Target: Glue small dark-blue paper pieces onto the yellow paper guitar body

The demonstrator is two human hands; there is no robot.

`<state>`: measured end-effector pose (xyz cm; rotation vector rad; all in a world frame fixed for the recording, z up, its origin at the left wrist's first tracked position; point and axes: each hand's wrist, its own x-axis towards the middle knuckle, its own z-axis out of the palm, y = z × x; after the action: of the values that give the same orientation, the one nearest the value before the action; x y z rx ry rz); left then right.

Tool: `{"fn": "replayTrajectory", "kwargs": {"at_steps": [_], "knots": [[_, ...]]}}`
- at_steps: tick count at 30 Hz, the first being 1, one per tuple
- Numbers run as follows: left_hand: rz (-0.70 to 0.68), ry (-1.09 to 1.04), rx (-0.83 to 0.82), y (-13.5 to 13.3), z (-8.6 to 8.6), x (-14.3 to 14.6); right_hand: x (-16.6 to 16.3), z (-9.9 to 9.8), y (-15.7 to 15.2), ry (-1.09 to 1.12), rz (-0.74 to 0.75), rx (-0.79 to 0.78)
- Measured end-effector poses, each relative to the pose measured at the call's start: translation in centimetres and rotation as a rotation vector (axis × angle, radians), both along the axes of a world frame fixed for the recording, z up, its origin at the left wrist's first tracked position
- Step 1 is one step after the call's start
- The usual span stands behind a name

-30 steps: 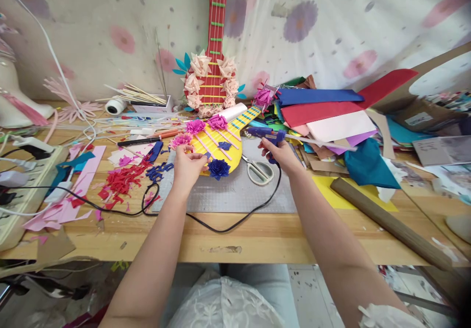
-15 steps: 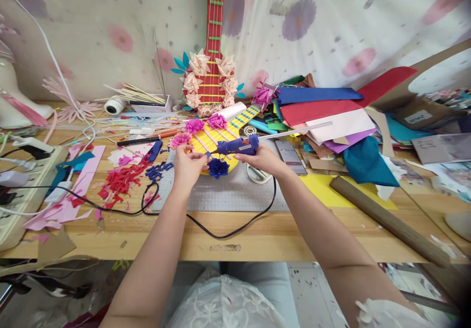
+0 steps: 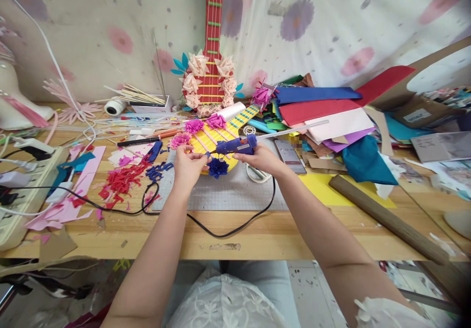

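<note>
From the head view, your right hand (image 3: pixel 262 157) sits just right of centre, fingers clenched around the blue glue gun (image 3: pixel 237 146), whose nozzle points left toward the yellow paper guitar (image 3: pixel 217 141) lying at the middle of the frame. Your left hand (image 3: pixel 187 166) rests on the guitar's lower left edge, fingers pinching near the dark blue paper flower (image 3: pixel 218 167); whether they grip the flower itself or only the card beside it is hard to tell from here.

You should judge the guitar as light, thin card: stiff enough to lift flat but easy to crease, so hold it by the body's edge, not the neck or the strips across it. The paper flowers, pink ones (image 3: pixel 195 125) included, look soft and crushable; take them by the base. The gun seems rigid and easy to grip by the handle, its tip likely hot, and its black cord (image 3: pixel 235 227) trails in a loop toward the lower middle.

The guitar lies on a grey cutting mat (image 3: pixel 228 195) on a wooden desk (image 3: pixel 279 239), with scissors (image 3: pixel 257 173) and a phone (image 3: pixel 290 153) just right of your hand. Red paper scraps (image 3: pixel 121 180) litter the left, coloured sheets (image 3: pixel 324 112) pile at the upper right, and a red guitar (image 3: pixel 211 48) leans against the floral cloth at top centre.
</note>
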<state>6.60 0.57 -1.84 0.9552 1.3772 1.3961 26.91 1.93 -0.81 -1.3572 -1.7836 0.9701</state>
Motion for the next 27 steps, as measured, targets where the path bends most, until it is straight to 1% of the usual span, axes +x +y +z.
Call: {"fn": "replayTrajectory", "kwargs": {"at_steps": [9, 17, 22, 27], "knots": [[-0.019, 0.004, -0.004, -0.07, 0.06, 0.08, -0.29, 0.5, -0.02, -0.011, 0.002, -0.001], [-0.014, -0.001, 0.009, -0.03, -0.14, -0.02, 0.04, 0.09, 0.17, 0.009, 0.009, -0.024], [-0.012, -0.028, 0.001, -0.08, 0.14, 0.13, 0.28, -0.31, 0.27, -0.003, 0.015, -0.009], [-0.025, -0.064, -0.01, -0.14, 0.39, 0.16, 0.43, 0.15, -0.02, -0.026, -0.013, -0.016]]}}
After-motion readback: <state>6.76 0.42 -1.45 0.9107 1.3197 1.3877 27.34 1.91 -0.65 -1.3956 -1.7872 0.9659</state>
